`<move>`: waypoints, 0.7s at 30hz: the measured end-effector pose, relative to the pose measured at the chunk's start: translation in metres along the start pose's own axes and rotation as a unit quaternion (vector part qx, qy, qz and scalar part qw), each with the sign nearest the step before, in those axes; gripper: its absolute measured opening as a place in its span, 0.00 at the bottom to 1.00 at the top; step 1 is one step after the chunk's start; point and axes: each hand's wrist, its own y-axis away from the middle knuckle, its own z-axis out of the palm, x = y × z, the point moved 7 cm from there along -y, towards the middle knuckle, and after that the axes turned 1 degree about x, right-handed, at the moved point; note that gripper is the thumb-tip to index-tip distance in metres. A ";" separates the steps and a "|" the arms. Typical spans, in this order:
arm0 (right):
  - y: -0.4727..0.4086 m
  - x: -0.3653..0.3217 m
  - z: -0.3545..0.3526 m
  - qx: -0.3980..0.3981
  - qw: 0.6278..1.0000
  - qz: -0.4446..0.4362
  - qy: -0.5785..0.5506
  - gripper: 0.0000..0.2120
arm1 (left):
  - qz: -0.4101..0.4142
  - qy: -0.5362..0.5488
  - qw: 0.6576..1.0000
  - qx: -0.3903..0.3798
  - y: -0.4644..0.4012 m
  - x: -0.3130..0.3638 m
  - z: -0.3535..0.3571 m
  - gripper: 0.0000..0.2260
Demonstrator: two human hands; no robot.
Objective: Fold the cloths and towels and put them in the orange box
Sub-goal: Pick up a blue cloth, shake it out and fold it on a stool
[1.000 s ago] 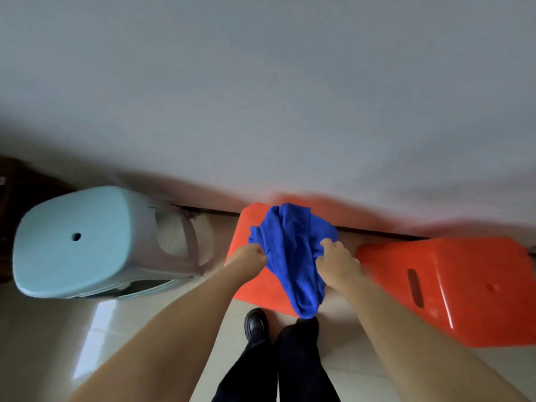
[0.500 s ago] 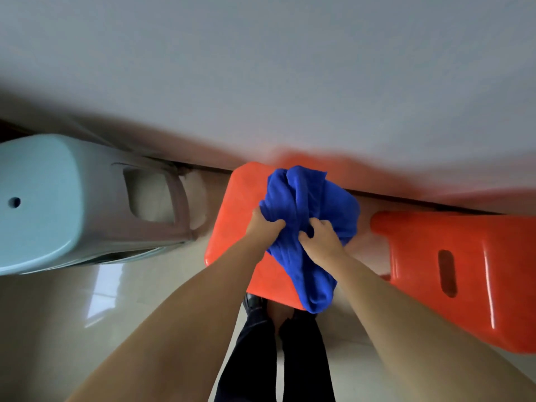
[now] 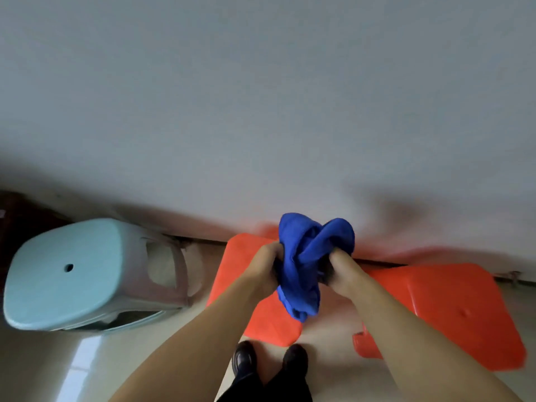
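A bright blue cloth (image 3: 307, 256) hangs bunched in the air between both hands, its top bulging in two lobes and its tail drooping down. My left hand (image 3: 265, 264) grips its left side and my right hand (image 3: 338, 266) grips its right side, fists close together. Below them stands an orange plastic stool (image 3: 246, 256). No orange box can be told apart from the stools in this view.
A second orange stool (image 3: 452, 303) lies to the right by the wall. A pale blue stool (image 3: 72, 274) lies on its side at the left. A grey wall (image 3: 261, 97) fills the upper view. My black shoes (image 3: 245, 359) stand on a pale tiled floor (image 3: 58, 367).
Both hands lifted and regripped the blue cloth, bunching it tighter, with the fists now closer together. The camera view shifted, so the stools appear lower and further right.
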 end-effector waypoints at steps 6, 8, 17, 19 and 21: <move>0.063 -0.058 0.013 -0.111 0.989 -0.079 -0.050 0.14 | 0.065 0.095 0.993 0.001 0.065 0.068 0.020 0.09; 0.075 -0.059 0.014 -0.097 0.991 -0.060 -0.063 0.09 | 0.093 0.105 0.990 -0.018 0.084 0.090 0.029 0.12; 0.103 -0.039 0.020 -0.094 0.968 -0.028 0.230 0.10 | 0.117 0.110 0.982 -0.100 0.120 0.132 0.043 0.20; 0.105 -0.045 0.020 -0.093 0.961 -0.030 0.258 0.10 | 0.126 0.107 0.979 -0.116 0.123 0.138 0.043 0.17; 0.104 -0.051 0.020 -0.080 0.954 -0.042 0.286 0.12 | 0.145 0.109 0.973 -0.143 0.130 0.147 0.047 0.17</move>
